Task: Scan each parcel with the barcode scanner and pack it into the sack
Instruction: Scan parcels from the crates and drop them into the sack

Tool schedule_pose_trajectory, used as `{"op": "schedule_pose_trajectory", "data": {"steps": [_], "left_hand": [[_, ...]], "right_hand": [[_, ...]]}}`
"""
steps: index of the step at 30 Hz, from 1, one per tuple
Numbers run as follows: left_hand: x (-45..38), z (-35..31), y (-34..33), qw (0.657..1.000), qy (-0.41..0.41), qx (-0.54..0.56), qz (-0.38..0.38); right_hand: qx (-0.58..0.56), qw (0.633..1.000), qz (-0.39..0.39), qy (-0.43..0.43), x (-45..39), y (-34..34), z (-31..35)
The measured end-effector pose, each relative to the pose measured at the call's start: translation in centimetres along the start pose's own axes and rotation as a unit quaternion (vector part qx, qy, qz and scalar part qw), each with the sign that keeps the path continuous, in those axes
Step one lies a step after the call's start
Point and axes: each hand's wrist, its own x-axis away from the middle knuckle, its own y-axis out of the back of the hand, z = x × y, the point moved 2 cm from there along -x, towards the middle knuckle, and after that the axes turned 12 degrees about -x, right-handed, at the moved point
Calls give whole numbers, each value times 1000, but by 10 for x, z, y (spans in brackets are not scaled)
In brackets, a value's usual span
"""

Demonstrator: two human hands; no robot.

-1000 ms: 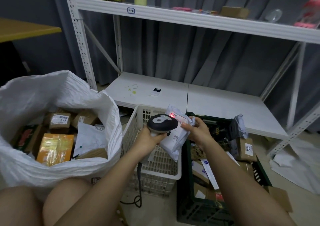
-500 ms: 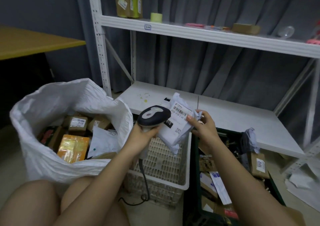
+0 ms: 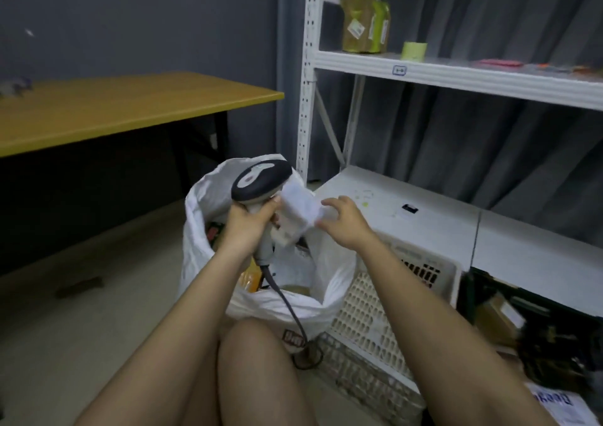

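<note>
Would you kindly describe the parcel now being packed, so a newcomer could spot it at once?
Find the white sack on the floor before the metal shelving. Above its mouth, the white soft parcel sits between the left hand gripping the barcode scanner and the open right hand. Unlike the parcels in the sack, it's airborne.

Both forearms extended forward, bare, converging above the knees. Left hand (image 3: 246,221) wrapped tight round the scanner (image 3: 261,184) grip, thumb up beside the head, wrist bent slightly inward. Right hand (image 3: 342,220) palm down, fingers spread and loosely curled, fingertips at the parcel (image 3: 298,212) edge; firm grasp not discernible through blur. Bare thighs low in view.
</note>
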Motion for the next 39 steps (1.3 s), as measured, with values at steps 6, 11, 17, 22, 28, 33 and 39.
{"op": "schedule_pose_trajectory", "data": {"steps": [6,11,17,22,28,33,39], "left_hand": [[6,9,-39,999,-7,9,47],[32,10,-123,988,-4,18,150],[90,39,-235,958,28,-6,285],[136,86,-291,921,66,-49,382],[154,137,-312,887,127,-109,430],[150,157,-321,891,145,-95,419],[144,180,-338,899,172,-87,393]], "right_hand": [[3,998,-66,16,34,35,-31],[-20,981,-182,-63,104,107,-96],[-3,943,-258,-208,220,165,-202],[-2,903,-262,-340,305,182,-273],[26,874,-201,-442,337,179,-340],[182,841,-188,-474,327,193,-372],[309,747,-122,-576,320,222,-411]]}}
